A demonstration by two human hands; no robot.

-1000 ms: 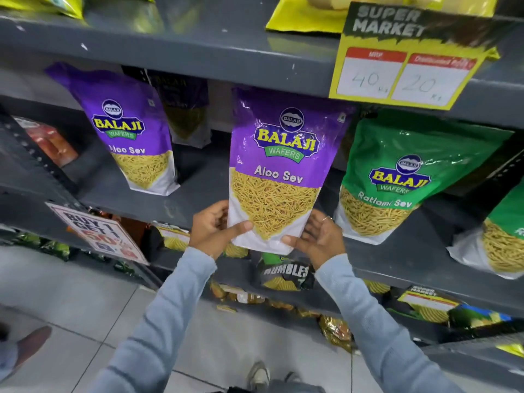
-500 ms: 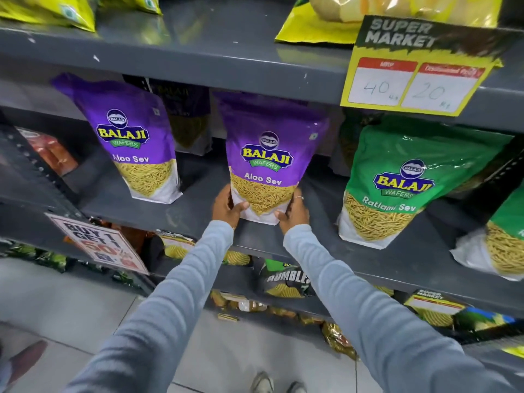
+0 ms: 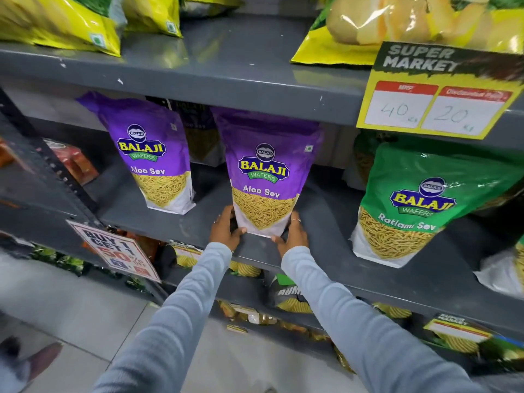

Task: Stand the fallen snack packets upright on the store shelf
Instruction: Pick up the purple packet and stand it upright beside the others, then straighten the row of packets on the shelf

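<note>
A: Packet [image 3: 265, 177] — purple Aloo Sev — stood upright on the grey shelf [image 3: 326, 222], base near the front edge. Where were the hands?

B: Left hand [image 3: 225, 229] wrapped the lower left corner, thumb across the front of the base. Right hand [image 3: 292, 235] pressed the lower right corner, thumb at the bottom edge. Both were grasping the packet.

A: Neighbours?

B: Second purple packet [image 3: 154, 157] stood to its left, apart from it, tilted slightly. Another purple one [image 3: 198, 131] sat behind, between the two. Green Ratlami Sev packet [image 3: 416, 205] was to the right, upright, not touching.

A: Anything else noted?

B: Price card [image 3: 436, 92] hung from the upper shelf edge, reading 40 and 20. Promo sign [image 3: 119, 251] was fixed at lower left — print partly blurred.
</note>
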